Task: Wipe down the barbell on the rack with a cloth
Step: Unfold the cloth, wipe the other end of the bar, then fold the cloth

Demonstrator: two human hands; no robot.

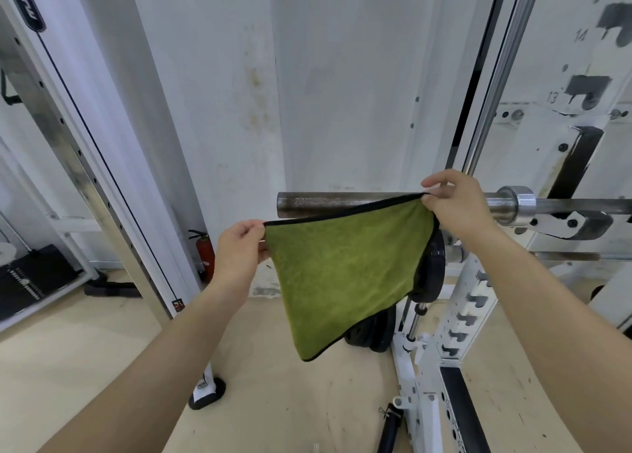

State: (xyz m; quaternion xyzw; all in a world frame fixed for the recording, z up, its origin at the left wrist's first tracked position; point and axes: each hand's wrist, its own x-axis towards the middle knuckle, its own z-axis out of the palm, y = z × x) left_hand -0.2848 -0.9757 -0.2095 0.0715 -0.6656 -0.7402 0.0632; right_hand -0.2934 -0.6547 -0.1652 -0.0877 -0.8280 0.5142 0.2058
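A green cloth (345,268) with a black hem hangs stretched between both hands, in front of the barbell's sleeve. My left hand (239,247) pinches its left top corner, lower than the bar. My right hand (451,206) pinches the right top corner, right at the bar's height. The barbell (328,201) lies level on the white rack (478,281), its dark, worn sleeve end pointing left and its shiny collar (516,203) to the right of my right hand. The cloth hides part of the sleeve's lower edge.
Black weight plates (431,268) hang on a rack peg behind the cloth, more lean on the floor (372,333). A red fire extinguisher (205,254) stands by the wall. A white cable machine upright (113,179) rises on the left. A black handle (390,428) lies on the wooden floor.
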